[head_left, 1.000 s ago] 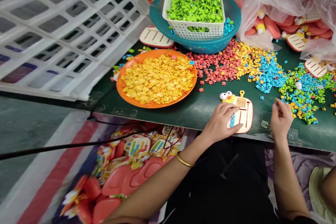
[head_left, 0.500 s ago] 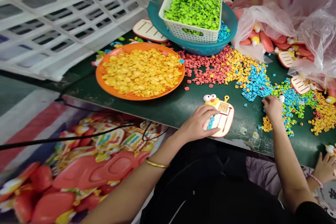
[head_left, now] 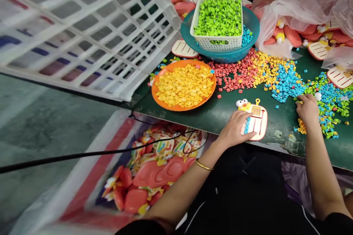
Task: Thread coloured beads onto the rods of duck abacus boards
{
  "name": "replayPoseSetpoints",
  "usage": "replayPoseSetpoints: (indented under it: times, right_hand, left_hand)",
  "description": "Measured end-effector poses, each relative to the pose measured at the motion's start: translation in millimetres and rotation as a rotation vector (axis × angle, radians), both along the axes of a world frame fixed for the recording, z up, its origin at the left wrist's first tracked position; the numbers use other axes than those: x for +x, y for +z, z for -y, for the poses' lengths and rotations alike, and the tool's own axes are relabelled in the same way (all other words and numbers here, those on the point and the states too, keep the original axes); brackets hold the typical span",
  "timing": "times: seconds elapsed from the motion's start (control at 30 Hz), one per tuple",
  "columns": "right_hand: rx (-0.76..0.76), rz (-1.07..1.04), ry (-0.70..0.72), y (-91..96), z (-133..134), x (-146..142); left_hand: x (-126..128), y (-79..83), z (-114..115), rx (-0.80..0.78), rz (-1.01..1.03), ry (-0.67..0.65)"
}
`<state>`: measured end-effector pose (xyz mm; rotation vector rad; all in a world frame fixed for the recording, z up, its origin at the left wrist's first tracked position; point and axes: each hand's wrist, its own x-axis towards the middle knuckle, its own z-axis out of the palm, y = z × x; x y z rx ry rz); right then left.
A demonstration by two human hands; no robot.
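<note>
My left hand (head_left: 234, 130) grips the left side of a white toy board (head_left: 260, 125) with red edging, lying on the green table's front edge. Bulging white eyes and a yellow beak top the board, along with a small yellow loop. Several blue beads (head_left: 247, 126) sit in its left slot; the other slots show none. To the right, my right hand (head_left: 308, 110) is over the loose beads, its fingers curled down at the edge of the blue and green pile (head_left: 328, 93). Its fingertips are partly hidden, so what they hold cannot be made out.
An orange plate (head_left: 154, 93) of yellow pieces lies left of the board. Behind it, a white basket (head_left: 215, 46) of green beads stands in a teal basin (head_left: 190, 33). A white plastic crate (head_left: 121, 93) leans at left. Plastic bags (head_left: 298, 11) hold red toys. A black cable (head_left: 91, 153) crosses below.
The view has swung left, so everything sits further right. My left hand keeps its hold on the board, and my right hand stays at the bead pile. The neighbour's hand has left the view.
</note>
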<state>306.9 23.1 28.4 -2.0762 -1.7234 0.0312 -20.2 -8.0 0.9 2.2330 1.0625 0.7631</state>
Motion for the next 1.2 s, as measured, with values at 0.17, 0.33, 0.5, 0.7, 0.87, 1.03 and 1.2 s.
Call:
replayPoseSetpoints:
  times: [0.17, 0.33, 0.5, 0.7, 0.87, 1.03, 1.2]
  right_hand:
    - [-0.002, -0.261, 0.390, 14.8, 30, -96]
    - [-0.090, -0.223, 0.511, 1.1, 42, -158]
    - [-0.062, -0.141, 0.433, -1.0, 39, -153]
    - [-0.038, -0.316, 0.502, 3.7, 57, -141]
    - [-0.085, -0.423, 0.570, 7.8, 78, -139]
    - [-0.103, -0.406, 0.488, 5.2, 66, -149]
    - [-0.077, -0.270, 0.455, -4.5, 38, -160]
  left_hand:
    - [-3, -4.0, 2, -0.056, 0.042, -0.059]
    - [-1, -7.0, 3, -0.063, 0.144, -0.038]
    - [1, -6.4, 3, -0.073, 0.155, -0.043]
    - [6, -11.7, 2, -0.042, 0.148, -0.012]
    - [6, -14.9, 0, -0.001, 0.160, -0.029]
    - [6, -16.2, -2, 0.025, 0.176, -0.064]
    - [6, -14.4, -1, 0.028, 0.181, -0.047]
